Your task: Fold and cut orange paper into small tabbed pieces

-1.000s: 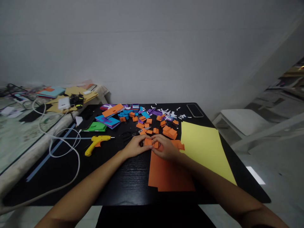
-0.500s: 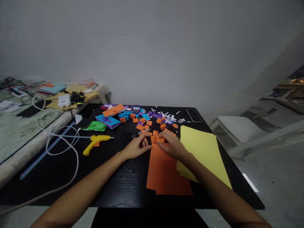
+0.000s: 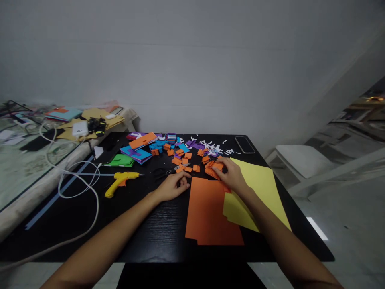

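From here I see my left hand [image 3: 173, 187] just left of the big orange sheets [image 3: 210, 212], empty and loosely curled. My right hand [image 3: 232, 175] touches the pile of orange paper pieces [image 3: 210, 171] just past those sheets; I can't tell if it grips any.

I observe a black table [image 3: 162, 237] with a grained top, bearing a few orange sheets [image 3: 212, 212] laid flat near the front edge. To the right of these sheets lie yellow sheets [image 3: 270, 192], overlapping their edge. Beyond the orange sheets I record many small orange pieces [image 3: 196, 168], scissors [image 3: 178, 167] and, further back, scattered white strips [image 3: 218, 149]; a phone [image 3: 244, 145] lies beyond and to their right. Well left of them lie a yellow glue gun [image 3: 122, 176], a blue strip [image 3: 57, 196] and a white cable [image 3: 98, 208]; beyond and left, green folded paper [image 3: 120, 160].
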A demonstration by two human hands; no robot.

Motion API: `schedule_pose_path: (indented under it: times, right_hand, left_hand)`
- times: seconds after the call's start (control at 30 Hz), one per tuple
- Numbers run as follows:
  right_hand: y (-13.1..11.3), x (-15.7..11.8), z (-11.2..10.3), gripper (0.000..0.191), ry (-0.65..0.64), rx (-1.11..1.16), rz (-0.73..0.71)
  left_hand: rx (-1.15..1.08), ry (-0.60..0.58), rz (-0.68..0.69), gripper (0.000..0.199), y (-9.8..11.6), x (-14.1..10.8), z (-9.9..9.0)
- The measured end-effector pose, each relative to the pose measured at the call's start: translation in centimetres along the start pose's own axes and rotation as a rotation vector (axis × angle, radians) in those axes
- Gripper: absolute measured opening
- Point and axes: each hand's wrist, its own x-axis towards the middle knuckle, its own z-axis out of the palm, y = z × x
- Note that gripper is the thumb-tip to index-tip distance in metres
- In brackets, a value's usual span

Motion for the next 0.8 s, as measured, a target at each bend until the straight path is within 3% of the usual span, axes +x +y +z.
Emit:
schedule_pose_path:
  times: [0.17,0.37,0.67,0.8]
  right_hand:
    - [0.67,-0.30,0.48,0.022,-0.113,-0.122,-0.022]
    - [0.83,-0.44,0.69,0.025,-0.139,-0.147,-0.018]
    - [0.54,0.01,0.18,0.034,-0.057,-0.127,0.099]
    - [0.59,0.04,-0.18,0.035,-0.015,-0.187,0.052]
  left_hand:
    - [0.015,-0.010,0.005,0.026,0.14,0.03,-0.09]
    - [0.028,-0.011,0.013,0.024,-0.02,0.03,-0.06]
    - [0.035,-0.024,0.006,0.023,0.22,0.02,-0.18]
    - [0.035,-0.026,0.006,0.022,0.17,0.03,-0.13]
